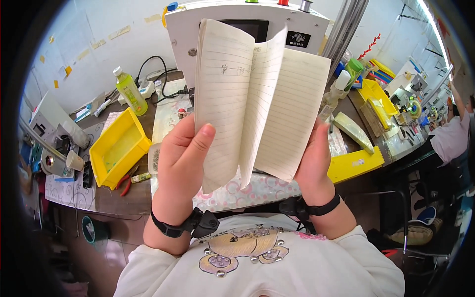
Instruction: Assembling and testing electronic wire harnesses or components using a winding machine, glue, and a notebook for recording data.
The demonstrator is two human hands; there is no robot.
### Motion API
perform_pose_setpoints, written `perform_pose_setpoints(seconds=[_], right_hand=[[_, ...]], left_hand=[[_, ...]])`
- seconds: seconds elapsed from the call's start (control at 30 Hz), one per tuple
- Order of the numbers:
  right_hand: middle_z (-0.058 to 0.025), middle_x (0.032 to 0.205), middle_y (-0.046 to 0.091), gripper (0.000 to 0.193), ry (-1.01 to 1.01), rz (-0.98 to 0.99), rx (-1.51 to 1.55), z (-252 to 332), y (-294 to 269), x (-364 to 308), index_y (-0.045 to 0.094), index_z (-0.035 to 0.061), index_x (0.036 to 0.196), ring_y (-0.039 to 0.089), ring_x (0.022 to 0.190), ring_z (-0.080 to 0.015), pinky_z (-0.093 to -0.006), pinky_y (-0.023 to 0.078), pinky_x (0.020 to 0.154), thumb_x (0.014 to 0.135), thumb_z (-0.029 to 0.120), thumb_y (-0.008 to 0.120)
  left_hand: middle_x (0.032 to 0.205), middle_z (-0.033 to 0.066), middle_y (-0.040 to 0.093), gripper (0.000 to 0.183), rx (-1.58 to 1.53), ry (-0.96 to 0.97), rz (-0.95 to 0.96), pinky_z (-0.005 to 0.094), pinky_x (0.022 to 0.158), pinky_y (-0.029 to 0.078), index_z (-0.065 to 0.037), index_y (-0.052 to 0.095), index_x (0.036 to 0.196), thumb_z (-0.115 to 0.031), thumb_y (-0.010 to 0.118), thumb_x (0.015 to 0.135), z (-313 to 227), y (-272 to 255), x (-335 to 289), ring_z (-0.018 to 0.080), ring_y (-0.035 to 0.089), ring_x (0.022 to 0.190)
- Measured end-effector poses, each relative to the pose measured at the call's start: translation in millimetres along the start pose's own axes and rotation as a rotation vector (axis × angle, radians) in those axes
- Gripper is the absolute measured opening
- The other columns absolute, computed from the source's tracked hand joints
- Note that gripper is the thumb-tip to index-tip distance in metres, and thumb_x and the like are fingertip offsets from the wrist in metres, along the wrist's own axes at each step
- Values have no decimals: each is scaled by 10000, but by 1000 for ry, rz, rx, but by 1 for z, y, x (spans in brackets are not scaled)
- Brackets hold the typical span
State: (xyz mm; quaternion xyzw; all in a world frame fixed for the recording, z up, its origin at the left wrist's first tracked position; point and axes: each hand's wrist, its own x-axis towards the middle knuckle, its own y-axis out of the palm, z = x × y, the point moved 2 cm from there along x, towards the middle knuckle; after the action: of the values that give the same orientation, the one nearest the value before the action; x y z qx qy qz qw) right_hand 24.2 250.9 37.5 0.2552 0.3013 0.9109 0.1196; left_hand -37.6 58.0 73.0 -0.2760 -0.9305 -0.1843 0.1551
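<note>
An open notebook (225, 109) with lined, slightly worn pages is held up in front of me, above the table. My left hand (185, 148) grips its left side, the thumb lying on the page and the fingers behind. On the right edge, my right hand (316, 158) is closed round the notebook with the thumb at the margin. One loose leaf (262, 99) stands up between the two sides, partly turned. A few handwritten marks show on the left page; the right page has only ruled lines. Both wrists wear black straps.
Behind the notebook stands a white machine (183, 34) with a dark screen. To the left are a yellow bin (121, 158), a green-yellow drink bottle (130, 91), red-handled pliers (126, 183) and a paper cup (74, 160). Rightward lie a clear bottle (334, 94) and yellow trays (356, 165). Another person (450, 133) sits far right.
</note>
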Motion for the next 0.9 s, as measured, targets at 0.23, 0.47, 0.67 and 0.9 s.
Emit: perform_pose_setpoints(seconds=[0.23, 0.47, 0.67, 0.9], right_hand=[[-105, 1194, 517, 382, -62, -85, -357, 7, 0, -3, 371, -10, 1261, 512, 1076, -164, -283, 395, 926, 909, 80, 487], [-162, 983, 604, 320, -351, 43, -913, 30, 32, -12, 444, -41, 1180, 609, 861, -224, -302, 468, 752, 874, 28, 508], [-179, 1027, 595, 364, -455, 99, -1037, 68, 24, -24, 431, -51, 1206, 615, 920, -246, -312, 467, 786, 860, 5, 526], [-107, 1176, 514, 411, -210, 427, -541, 92, 20, -36, 381, -33, 1253, 500, 1077, -159, -312, 407, 890, 869, 5, 524]], left_hand=[[1037, 116, 619, 299, 132, 292, -301, 272, 891, 395, 50, 529, 1152, -77, 516, 882, 3, 27, 7, 173, 565, 951], [1165, 189, 549, 306, 592, 965, 844, 425, 872, 451, 16, 624, 999, -204, 623, 787, -32, 62, -39, 323, 556, 1036], [1190, 215, 521, 495, 1019, 668, 424, 419, 900, 424, 20, 554, 1148, -268, 669, 762, -35, 49, -23, 367, 533, 1060], [1245, 164, 494, 718, 16, -58, 61, 377, 940, 399, 41, 374, 1296, -102, 730, 689, 3, 26, -28, 252, 501, 1120]])
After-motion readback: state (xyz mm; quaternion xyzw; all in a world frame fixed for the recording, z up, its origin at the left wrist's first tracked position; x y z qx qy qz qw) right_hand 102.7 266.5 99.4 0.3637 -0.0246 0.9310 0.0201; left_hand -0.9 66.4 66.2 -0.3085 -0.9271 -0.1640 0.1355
